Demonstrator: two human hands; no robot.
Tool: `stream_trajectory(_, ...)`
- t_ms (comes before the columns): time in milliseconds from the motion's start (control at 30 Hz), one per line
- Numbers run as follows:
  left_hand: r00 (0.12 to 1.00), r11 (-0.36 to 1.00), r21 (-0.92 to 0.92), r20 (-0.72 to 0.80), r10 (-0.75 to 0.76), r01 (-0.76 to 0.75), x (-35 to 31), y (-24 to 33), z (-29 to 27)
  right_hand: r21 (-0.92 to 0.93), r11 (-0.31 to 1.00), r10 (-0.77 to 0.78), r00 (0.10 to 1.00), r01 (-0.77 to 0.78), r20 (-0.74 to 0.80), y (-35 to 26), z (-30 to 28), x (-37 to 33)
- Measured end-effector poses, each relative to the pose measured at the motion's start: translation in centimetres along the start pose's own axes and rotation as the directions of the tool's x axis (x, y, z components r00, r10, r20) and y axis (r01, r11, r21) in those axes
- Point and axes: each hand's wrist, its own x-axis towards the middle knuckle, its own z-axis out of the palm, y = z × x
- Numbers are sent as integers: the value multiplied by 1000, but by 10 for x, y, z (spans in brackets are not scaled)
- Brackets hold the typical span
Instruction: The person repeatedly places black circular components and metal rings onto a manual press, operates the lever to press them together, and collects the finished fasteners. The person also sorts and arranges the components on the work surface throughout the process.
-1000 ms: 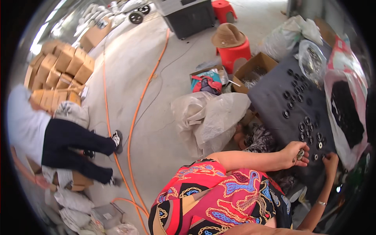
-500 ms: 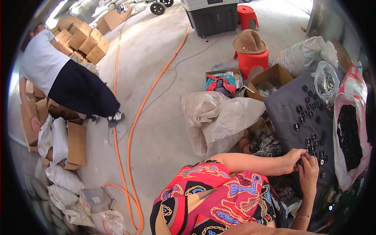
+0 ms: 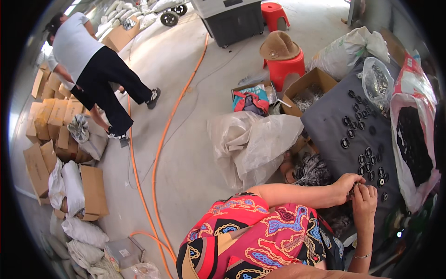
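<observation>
Left hand (image 3: 344, 187) and right hand (image 3: 365, 204) are touching beside the rings (image 3: 362, 125)

And here, at the near edge of the grey table (image 3: 327, 128), the action is all in the fingertips! The left hand is curling nearly closed, holding small parts (image 3: 357, 184), and only a sliver of them is showing between the fingers. The right hand is pressing its bent fingers up against the left; whether it is gripping anything itself, I cannot tell. A bracelet (image 3: 363, 256) is circling that right wrist.

Just beyond the fingers, the black rings are lying in two loose clusters, one near the hands, the other farther up the table. One pale-centred ring (image 3: 381, 182) is standing out close to the right hand.

Along the right side, a white-and-pink bag (image 3: 398, 135) is gaping open, showing a black mass inside. Higher up, a clear bag (image 3: 370, 76) is bulging with metal pieces, while a cardboard box (image 3: 325, 83) beside the table is holding more of them. A crumpled plastic sheet (image 3: 265, 144) is spreading on the left, and a brown hat (image 3: 278, 45) is sitting on a red stool (image 3: 285, 69). Across the floor, past the orange hose (image 3: 174, 111), a person (image 3: 76, 42) in a white shirt is leaning forward beside the stacked cartons (image 3: 55, 114).
</observation>
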Motion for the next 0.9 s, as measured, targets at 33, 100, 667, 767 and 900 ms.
stream_trajectory(33, 1000, 1000, 4, 8, 1, -1, -2, 0, 0, -27, 1000, -16, 1000, 15, -21, -1, -1, -1)
stream_trajectory(100, 1000, 1000, 17, 23, 4, -4, -3, -2, 1, -1, 1000, -20, 999, 20, -47, -5, -4, 1)
stream_trajectory(667, 991, 991, -37, 41, -124, 126, -8, 3, 6, 344, 863, 453, 868, -369, -205, 70, -4, -58)
stream_trajectory(767, 986, 992, 9, 101, -129, 129, -3, 10, 2, 459, 653, 720, 682, -602, -129, 120, 0, -70)
stream_trajectory(900, 993, 994, 25, 42, -110, 109, -4, 13, 13, 370, 620, 745, 667, -692, -1, 158, 17, -61)
